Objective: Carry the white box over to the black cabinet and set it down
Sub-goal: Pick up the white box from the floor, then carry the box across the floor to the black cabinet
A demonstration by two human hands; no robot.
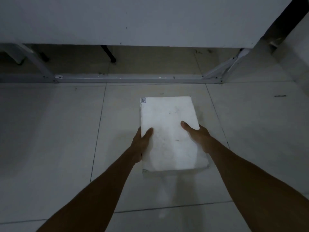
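Note:
A white rectangular box (170, 133) with a small label at its far left corner is in the centre of the head view, above the tiled floor. My left hand (143, 144) grips its left long side, thumb on the top face. On the right long side my right hand (196, 136) does the same, thumb lying on top. Whether the box rests on the floor or is lifted off it I cannot tell. No black cabinet is clearly in view; only a dark upright strip (284, 19) shows at the top right.
A white table (133, 20) spans the far side, with a grey metal frame bar (133, 80) along the floor beneath it. Black chair legs (109, 54) stand under the table. Pale floor tiles (50, 131) extend left and right of the box.

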